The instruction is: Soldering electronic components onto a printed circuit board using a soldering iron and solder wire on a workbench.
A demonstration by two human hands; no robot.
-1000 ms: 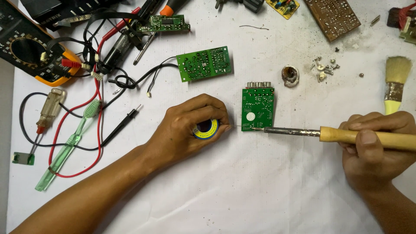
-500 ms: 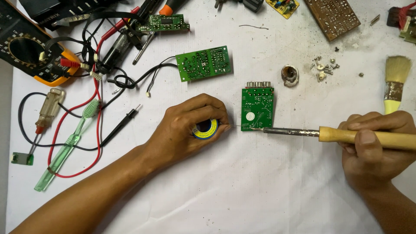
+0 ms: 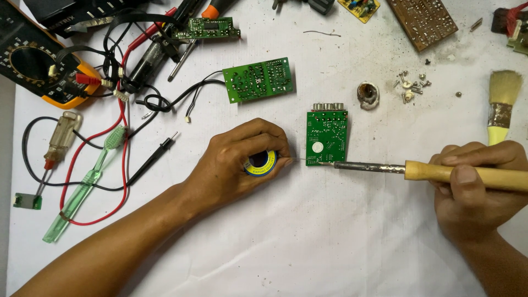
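My left hand [image 3: 236,162] is closed around a small spool of solder wire [image 3: 260,163] with a blue and yellow face. A thin strand runs from it to the lower left corner of a small green circuit board [image 3: 326,137] lying flat on the white table. My right hand [image 3: 478,190] grips the wooden handle of a soldering iron [image 3: 434,171]. Its metal tip rests at the same lower corner of the board, meeting the strand.
A larger green board [image 3: 258,80] with black wires lies above my left hand. A multimeter [image 3: 38,69] with red and black leads, a screwdriver [image 3: 58,140] and a green toothbrush [image 3: 85,184] sit at left. A brush [image 3: 501,104], loose screws [image 3: 410,85] and a brown board [image 3: 422,21] are at upper right.
The iron's tip has slid slightly left along the small board's lower edge to its corner. Both hands otherwise stay in place.
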